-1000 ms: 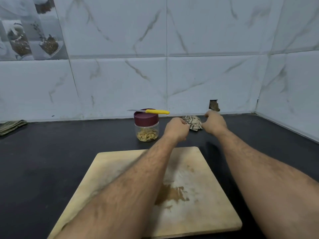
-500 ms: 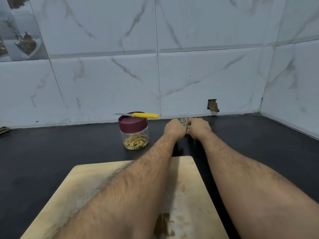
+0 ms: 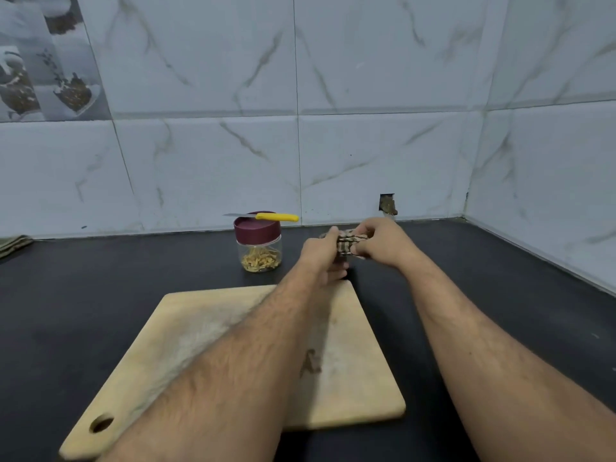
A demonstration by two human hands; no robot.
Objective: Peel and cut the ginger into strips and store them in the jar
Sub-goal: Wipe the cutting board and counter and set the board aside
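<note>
Head view shows both the left hand (image 3: 321, 253) and right hand (image 3: 378, 243) gripping a soft patterned cloth (image 3: 348, 243) above the table (image 3: 100, 278), while the lidded jar (image 3: 258, 241) of light, limp ginger strips (image 3: 260, 260) stands just left, likely best grasped around its rigid, possibly slippery wall.

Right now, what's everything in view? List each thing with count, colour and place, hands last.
jar: one, clear with a maroon lid, on the counter behind the board, lid on
ginger strips: a small pile, pale yellow, in the bottom of the jar
knife: one, yellow handle, lying flat across the jar lid
cutting board: one, light wood, on the counter nearest the camera
patterned cloth: one, beige and dark, held between both hands
folded cloth: one, greenish, far left edge of the counter
counter: one, black
wall tiles: white marble-look, behind and right
hands: left hand and right hand, both gripping the patterned cloth
</note>
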